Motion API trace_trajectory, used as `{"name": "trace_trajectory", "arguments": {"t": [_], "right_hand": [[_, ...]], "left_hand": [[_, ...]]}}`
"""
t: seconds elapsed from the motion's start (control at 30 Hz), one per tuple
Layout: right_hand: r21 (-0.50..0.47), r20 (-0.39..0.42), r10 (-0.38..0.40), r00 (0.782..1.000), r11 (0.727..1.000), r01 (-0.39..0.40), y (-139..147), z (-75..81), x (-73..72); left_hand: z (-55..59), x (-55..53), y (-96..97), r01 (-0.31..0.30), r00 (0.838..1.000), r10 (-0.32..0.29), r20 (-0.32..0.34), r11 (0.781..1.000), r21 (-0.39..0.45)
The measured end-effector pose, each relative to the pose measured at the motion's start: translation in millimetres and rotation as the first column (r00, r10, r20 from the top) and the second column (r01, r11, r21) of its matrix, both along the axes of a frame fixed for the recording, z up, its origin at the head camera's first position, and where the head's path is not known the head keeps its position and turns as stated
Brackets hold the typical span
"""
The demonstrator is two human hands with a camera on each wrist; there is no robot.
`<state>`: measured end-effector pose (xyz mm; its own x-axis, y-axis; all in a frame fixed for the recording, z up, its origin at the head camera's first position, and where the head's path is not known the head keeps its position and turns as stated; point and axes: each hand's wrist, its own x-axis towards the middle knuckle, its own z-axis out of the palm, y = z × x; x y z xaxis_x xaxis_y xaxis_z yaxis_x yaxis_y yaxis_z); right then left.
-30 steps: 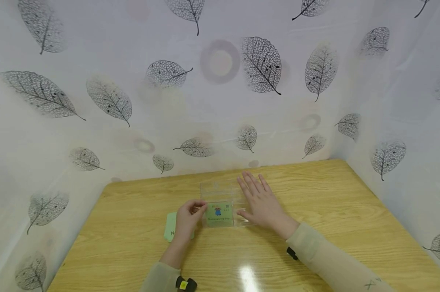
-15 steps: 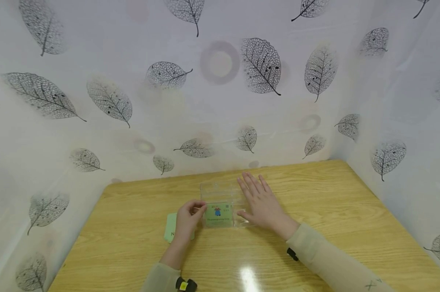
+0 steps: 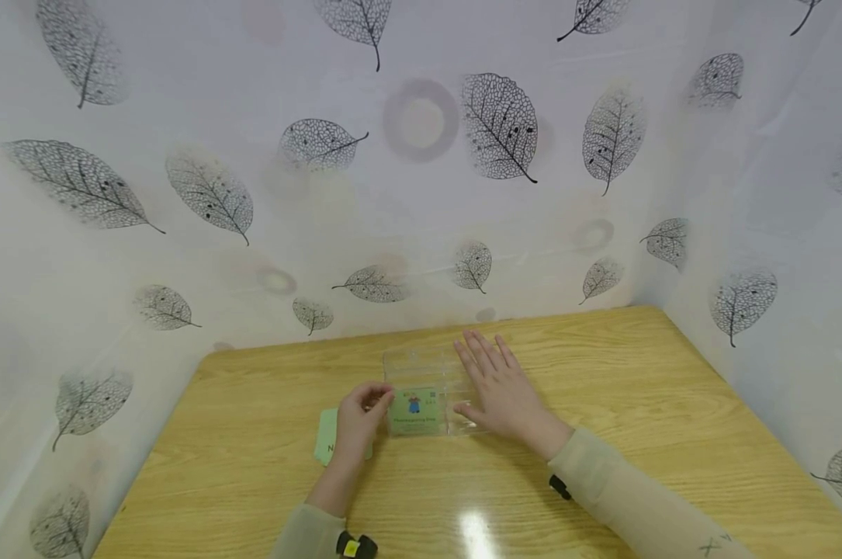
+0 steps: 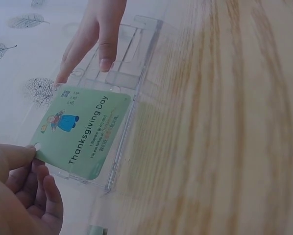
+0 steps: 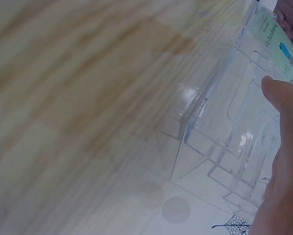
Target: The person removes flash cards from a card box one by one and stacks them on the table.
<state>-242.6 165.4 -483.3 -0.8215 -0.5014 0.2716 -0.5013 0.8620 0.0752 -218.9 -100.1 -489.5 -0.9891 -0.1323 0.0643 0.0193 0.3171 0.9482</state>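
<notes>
A green Thanksgiving Day flashcard (image 4: 85,129) lies in the left part of a clear plastic case (image 3: 415,365). My left hand (image 3: 356,419) pinches the card's left corner near a punched hole, between thumb and index finger. The left wrist view shows the other left fingers curled loosely beneath. My right hand (image 3: 507,398) rests with its fingers spread over the right side of the case, hiding part of it. In the right wrist view its thumb reaches across the transparent case (image 5: 234,125) toward the card.
A second green card or small pile (image 3: 326,435) lies on the wooden table (image 3: 239,435), partly hidden behind my left hand. A leaf-patterned cloth (image 3: 421,202) hangs behind the table and along both sides.
The Thanksgiving card has slid slightly left within the case, and my left hand's fingertips have shifted left with it. My right hand stays in place.
</notes>
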Motion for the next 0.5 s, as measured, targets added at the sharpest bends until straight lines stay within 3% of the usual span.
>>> {"name": "trace_trajectory", "arguments": {"t": [0.5], "right_hand": [[-0.005,0.009,-0.005,1.0,1.0,0.005,-0.1,0.3,1.2]], "left_hand": [[-0.1,-0.8,0.1,-0.043,0.998,0.043,-0.039,0.999,-0.009]]}}
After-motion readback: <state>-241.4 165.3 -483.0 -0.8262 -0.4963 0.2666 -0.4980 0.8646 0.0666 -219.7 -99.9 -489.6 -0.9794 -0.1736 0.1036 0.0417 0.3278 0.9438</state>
